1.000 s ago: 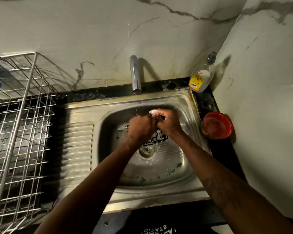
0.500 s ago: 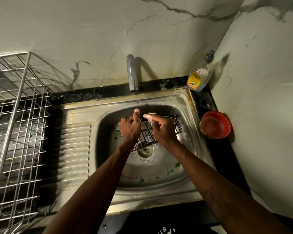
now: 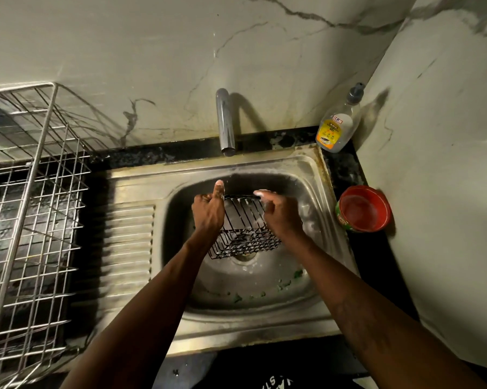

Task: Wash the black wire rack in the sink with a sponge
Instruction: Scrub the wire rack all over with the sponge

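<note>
A steel sink (image 3: pixel 264 169) with a ribbed draining board sits under a round chrome tap (image 3: pixel 225 122), backed by veined marble walls. A silver wire dish drainer (image 3: pixel 31 206) stands at left; a clear soap bottle (image 3: pixel 334 127) and a red bowl (image 3: pixel 363 209) stand at right. Above the drain, the black wire rack (image 3: pixel 245 228) is held tilted. The left hand (image 3: pixel 208 211) grips its left side, thumb raised. The right hand (image 3: pixel 281 214) curls round a pale, foamy sponge (image 3: pixel 260 193) at the rack's upper right corner.

This is a home kitchen's washing-up corner: a steel sink (image 3: pixel 264 170) with a ribbed drainboard (image 3: pixel 130 248) set in a black countertop (image 3: pixel 346 167), a tap (image 3: pixel 225 122), a dish-soap bottle (image 3: pixel 334 130) and a wire drying rack (image 3: pixel 40 192) beside marble-look walls (image 3: pixel 152 51).
</note>
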{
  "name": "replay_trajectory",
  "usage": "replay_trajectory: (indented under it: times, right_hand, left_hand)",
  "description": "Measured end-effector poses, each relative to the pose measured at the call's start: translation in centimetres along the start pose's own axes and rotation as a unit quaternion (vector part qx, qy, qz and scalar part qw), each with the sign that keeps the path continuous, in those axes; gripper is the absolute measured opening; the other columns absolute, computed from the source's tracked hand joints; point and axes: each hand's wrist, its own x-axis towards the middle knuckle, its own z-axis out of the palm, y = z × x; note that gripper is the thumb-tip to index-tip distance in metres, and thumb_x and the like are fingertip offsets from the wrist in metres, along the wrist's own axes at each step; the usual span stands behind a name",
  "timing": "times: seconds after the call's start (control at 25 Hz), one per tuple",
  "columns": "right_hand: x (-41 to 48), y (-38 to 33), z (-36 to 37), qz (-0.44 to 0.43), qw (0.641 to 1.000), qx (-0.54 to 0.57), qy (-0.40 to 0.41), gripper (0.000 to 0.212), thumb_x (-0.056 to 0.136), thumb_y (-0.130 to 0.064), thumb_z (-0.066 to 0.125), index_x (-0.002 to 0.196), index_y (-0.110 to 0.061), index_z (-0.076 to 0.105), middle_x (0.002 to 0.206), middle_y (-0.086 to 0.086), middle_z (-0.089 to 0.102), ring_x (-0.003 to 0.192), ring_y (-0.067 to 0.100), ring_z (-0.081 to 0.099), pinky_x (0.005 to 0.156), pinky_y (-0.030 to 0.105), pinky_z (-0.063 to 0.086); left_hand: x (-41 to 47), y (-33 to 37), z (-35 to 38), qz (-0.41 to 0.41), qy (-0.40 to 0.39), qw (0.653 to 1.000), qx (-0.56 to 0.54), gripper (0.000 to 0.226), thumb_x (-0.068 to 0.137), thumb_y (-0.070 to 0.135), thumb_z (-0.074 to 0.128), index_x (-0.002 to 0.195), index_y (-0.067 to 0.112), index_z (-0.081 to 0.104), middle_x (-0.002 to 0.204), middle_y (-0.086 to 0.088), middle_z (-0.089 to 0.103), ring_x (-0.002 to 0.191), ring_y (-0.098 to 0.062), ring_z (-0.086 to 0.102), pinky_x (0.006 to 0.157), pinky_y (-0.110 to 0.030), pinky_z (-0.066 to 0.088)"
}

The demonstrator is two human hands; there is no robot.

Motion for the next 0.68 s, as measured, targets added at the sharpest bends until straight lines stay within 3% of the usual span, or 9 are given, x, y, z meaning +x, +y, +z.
replay_trajectory:
  times: [0.04,0.12,0.2,0.28,0.36,0.4,0.52,0.6,0.68]
  right_hand:
    - [0.6,0.7,-0.3,0.053,0.999,-0.006,0.000,0.041,0.095,0.000,0.051,0.128,-0.019,0.068,0.115,0.009,0.074,0.105,0.018,0.069,0.093,0.026,0.055]
    - [1.1,0.5,0.1,0.071,0.997,-0.003,-0.025,0.037,0.097,-0.004,0.053,0.128,-0.016,0.067,0.114,0.010,0.073,0.099,0.016,0.069,0.084,0.021,0.057]
    - [1.0,-1.8,1.0,0.005,0.999,0.002,-0.045,0.031,0.098,-0.008,0.056,0.127,-0.011,0.067,0.110,0.009,0.074,0.088,0.010,0.068,0.072,0.006,0.051]
    - [0.8,-2.9,1.5,-0.059,0.997,0.024,-0.035,0.029,0.097,-0.007,0.058,0.122,-0.011,0.071,0.108,0.006,0.076,0.089,0.010,0.070,0.078,0.009,0.054]
    - [0.9,-2.6,1.4,-0.053,0.998,0.037,-0.019,0.028,0.098,-0.011,0.058,0.122,-0.012,0.071,0.111,0.004,0.075,0.098,0.010,0.070,0.085,0.018,0.057]
    - [1.2,-2.2,1.2,-0.030,0.999,0.040,-0.002,0.028,0.099,-0.012,0.057,0.123,-0.011,0.071,0.112,0.004,0.074,0.100,0.010,0.069,0.086,0.015,0.055]
    - [2.4,-1.4,0.5,0.047,0.996,0.039,0.063,0.026,0.100,-0.010,0.055,0.120,-0.008,0.072,0.109,0.007,0.075,0.099,0.016,0.069,0.083,0.011,0.048]
    - [2.8,-0.7,-0.1,0.066,0.996,0.021,0.048,0.027,0.097,-0.004,0.055,0.115,-0.010,0.074,0.105,0.006,0.076,0.098,0.018,0.070,0.084,0.015,0.047]
    - [2.9,0.3,-0.5,0.047,0.999,0.001,-0.003,0.026,0.094,-0.004,0.057,0.108,-0.014,0.076,0.103,0.003,0.076,0.098,0.018,0.070,0.086,0.020,0.051]
  left_hand:
    - [0.3,-0.2,0.0,-0.026,0.010,1.000,0.003,0.044,0.099,0.051,0.056,0.081,0.010,0.052,0.073,-0.002,0.051,0.067,-0.013,0.048,0.074,-0.033,0.047]
    - [1.3,-0.7,0.3,-0.072,0.028,0.997,0.008,0.054,0.099,0.054,0.053,0.111,0.001,0.054,0.088,-0.006,0.057,0.082,-0.018,0.056,0.086,-0.038,0.050]
    - [1.9,-0.7,0.4,-0.117,0.051,0.992,0.018,0.059,0.099,0.056,0.050,0.118,0.000,0.052,0.099,-0.010,0.059,0.091,-0.022,0.056,0.089,-0.038,0.048]
    - [2.2,-0.8,0.4,-0.126,0.048,0.991,0.006,0.070,0.095,0.064,0.052,0.124,0.000,0.053,0.102,-0.009,0.060,0.091,-0.021,0.057,0.090,-0.037,0.047]
    - [1.9,-0.6,-0.3,-0.056,-0.016,0.998,-0.032,0.058,0.092,0.064,0.057,0.105,0.008,0.061,0.087,-0.005,0.060,0.082,-0.016,0.058,0.085,-0.037,0.047]
    - [1.9,-0.5,-0.7,0.009,-0.084,0.996,-0.022,0.054,0.092,0.062,0.058,0.094,0.008,0.065,0.080,-0.008,0.063,0.077,-0.016,0.060,0.081,-0.039,0.049]
    - [2.6,-0.1,-1.7,0.186,-0.256,0.938,0.144,0.036,0.094,0.054,0.061,0.086,0.020,0.070,0.081,-0.004,0.071,0.076,-0.015,0.066,0.074,-0.037,0.054]
    - [3.3,0.4,-1.8,0.221,-0.304,0.911,0.172,0.019,0.095,0.043,0.065,0.084,0.028,0.068,0.082,0.006,0.071,0.081,-0.011,0.067,0.076,-0.034,0.054]
    - [3.7,0.9,-1.5,0.236,-0.333,0.896,0.174,0.017,0.093,0.035,0.070,0.080,0.025,0.065,0.082,0.006,0.070,0.082,-0.013,0.068,0.077,-0.040,0.057]
